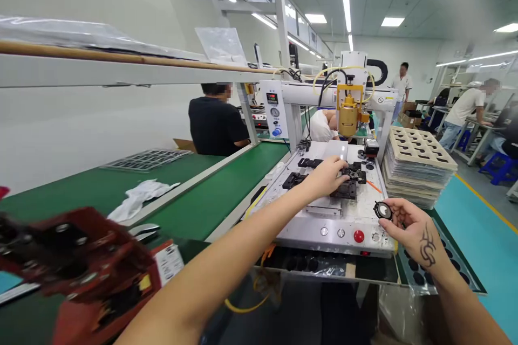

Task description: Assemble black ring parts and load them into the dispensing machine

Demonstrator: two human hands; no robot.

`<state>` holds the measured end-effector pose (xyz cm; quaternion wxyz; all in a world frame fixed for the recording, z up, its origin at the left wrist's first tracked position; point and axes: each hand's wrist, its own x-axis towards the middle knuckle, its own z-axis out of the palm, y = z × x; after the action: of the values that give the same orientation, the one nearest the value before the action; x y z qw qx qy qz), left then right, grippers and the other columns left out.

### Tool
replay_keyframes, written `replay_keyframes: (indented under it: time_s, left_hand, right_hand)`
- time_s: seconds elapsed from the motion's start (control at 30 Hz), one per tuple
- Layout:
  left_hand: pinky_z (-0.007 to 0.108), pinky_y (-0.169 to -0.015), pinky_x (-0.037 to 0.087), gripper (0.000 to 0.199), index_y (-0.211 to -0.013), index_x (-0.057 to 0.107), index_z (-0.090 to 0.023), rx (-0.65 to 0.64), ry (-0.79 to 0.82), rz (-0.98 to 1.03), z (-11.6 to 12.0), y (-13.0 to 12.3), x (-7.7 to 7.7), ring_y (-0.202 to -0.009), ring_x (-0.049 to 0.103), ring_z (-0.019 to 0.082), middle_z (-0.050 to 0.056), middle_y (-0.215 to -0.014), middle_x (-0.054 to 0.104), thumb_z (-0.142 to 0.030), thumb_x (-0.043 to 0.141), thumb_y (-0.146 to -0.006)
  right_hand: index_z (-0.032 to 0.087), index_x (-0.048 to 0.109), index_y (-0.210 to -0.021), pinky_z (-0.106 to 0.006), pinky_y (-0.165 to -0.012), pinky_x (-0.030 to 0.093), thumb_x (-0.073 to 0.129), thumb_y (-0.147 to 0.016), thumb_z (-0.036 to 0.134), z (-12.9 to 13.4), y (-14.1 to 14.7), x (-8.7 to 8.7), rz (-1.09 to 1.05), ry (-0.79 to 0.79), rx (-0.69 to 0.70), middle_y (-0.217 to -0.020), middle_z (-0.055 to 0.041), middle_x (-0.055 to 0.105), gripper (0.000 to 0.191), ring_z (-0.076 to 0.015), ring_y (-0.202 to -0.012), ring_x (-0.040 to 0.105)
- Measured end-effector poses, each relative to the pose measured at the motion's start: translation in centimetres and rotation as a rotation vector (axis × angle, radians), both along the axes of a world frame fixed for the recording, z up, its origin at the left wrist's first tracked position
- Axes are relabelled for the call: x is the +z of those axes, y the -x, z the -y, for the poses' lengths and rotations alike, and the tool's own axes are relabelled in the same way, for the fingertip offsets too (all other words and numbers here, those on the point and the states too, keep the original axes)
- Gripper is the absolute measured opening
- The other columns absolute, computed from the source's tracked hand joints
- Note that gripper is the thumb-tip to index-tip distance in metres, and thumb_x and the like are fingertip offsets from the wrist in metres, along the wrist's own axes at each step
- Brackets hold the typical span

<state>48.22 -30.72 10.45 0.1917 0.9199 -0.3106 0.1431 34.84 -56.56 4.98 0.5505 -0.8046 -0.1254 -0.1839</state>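
My right hand (410,223) pinches a small black ring-shaped part (383,210) with a pale, shiny centre between thumb and fingers, to the right of the machine bed. Stretched across the white machine bed, my left hand (328,177) reaches a black fixture (346,188). Its thumb and fingers are spread apart at the fixture's left side, and no separate part shows between them. Farther left on the bed lie another black fixture (294,180) and a dark block (309,163). A brass-coloured machine head (348,118) hangs above the bed, behind my left hand.
Buttons and a red knob (359,236) line the machine's front. Stacked beige trays (421,151) stand at right, above a tray of black discs (449,259). A green conveyor (226,197) runs left, near a red tool (97,275). Other people work beyond.
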Motion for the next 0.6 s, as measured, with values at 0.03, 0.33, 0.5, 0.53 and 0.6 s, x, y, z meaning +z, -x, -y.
replay_keyframes:
  time_s: [0.03,0.33,0.5,0.53,0.6]
  left_hand:
    - [0.045,-0.115,0.049,0.026,-0.122,0.073,-0.014,0.003,-0.036,-0.024,1.2,-1.9,0.2,-0.129,0.064,0.033,0.017,-0.129,0.069,-0.026,0.069,-0.099]
    - [0.045,-0.098,0.059,0.038,-0.116,0.074,-0.015,-0.014,-0.313,-0.328,4.4,-10.3,0.2,-0.107,0.074,0.026,0.009,-0.118,0.078,-0.047,0.078,-0.096]
    - [0.046,-0.096,0.061,0.033,-0.116,0.073,-0.015,0.007,-0.401,-0.412,4.4,-11.5,0.4,-0.104,0.074,0.025,0.008,-0.116,0.076,-0.045,0.072,-0.102]
    - [0.046,-0.095,0.062,0.032,-0.117,0.073,-0.015,0.008,-0.413,-0.427,4.6,-11.6,0.5,-0.104,0.074,0.025,0.008,-0.117,0.076,-0.044,0.072,-0.103]
    - [0.045,-0.094,0.063,0.031,-0.119,0.073,-0.015,0.015,-0.426,-0.446,5.1,-11.6,0.5,-0.105,0.073,0.025,0.008,-0.120,0.075,-0.042,0.072,-0.103]
  right_hand:
    - [0.020,0.077,-0.117,-0.031,-0.062,0.054,0.085,-0.085,0.046,0.6,0.2,0.2,-0.001,0.003,-0.001,-0.080,-0.0019,0.068,0.042,-0.0185,-0.069,0.060]
    - [0.021,0.080,-0.117,-0.031,-0.064,0.057,0.087,-0.082,0.053,6.7,1.9,-0.6,-0.018,-0.045,-0.186,-0.090,-0.0056,0.076,0.048,-0.0201,-0.074,0.066]
    - [0.021,0.080,-0.118,-0.031,-0.063,0.057,0.087,-0.081,0.055,7.3,1.3,-0.2,-0.024,-0.036,-0.202,-0.091,-0.0059,0.076,0.050,-0.0209,-0.076,0.068]
    - [0.021,0.080,-0.118,-0.031,-0.066,0.058,0.087,-0.082,0.055,7.1,1.1,0.0,-0.020,-0.035,-0.192,-0.092,-0.0061,0.077,0.050,-0.0208,-0.077,0.068]
    - [0.020,0.079,-0.119,-0.033,-0.070,0.060,0.086,-0.084,0.055,6.6,0.3,0.2,-0.010,-0.030,-0.166,-0.094,-0.0069,0.078,0.049,-0.0209,-0.078,0.069]
